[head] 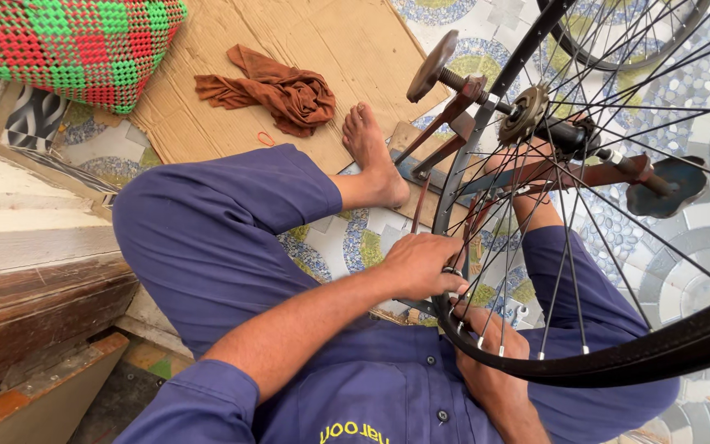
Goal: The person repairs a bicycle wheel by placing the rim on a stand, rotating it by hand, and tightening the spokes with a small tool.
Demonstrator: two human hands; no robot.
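The wheel rim [618, 362] looks like black metal, smooth with a slight gloss. The spokes [573, 271] are thin bright metal wires. The stand [462, 115] is of rusty, rough, brownish metal. The cardboard [322, 49] is matt brown paper, worn. The rag [277, 90] is soft wrinkled brown cloth. The basket [76, 45] is woven plastic, red and green, rather shiny. The floor [700, 238] has smooth patterned tiles.

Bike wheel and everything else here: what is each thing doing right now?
Bike wheel: upright, clamped in a metal stand.
Left hand: gripping the rim by the spokes.
Right hand: behind the rim, touching it.
Brown cloth: crumpled on cardboard.
Woven basket: on the floor.
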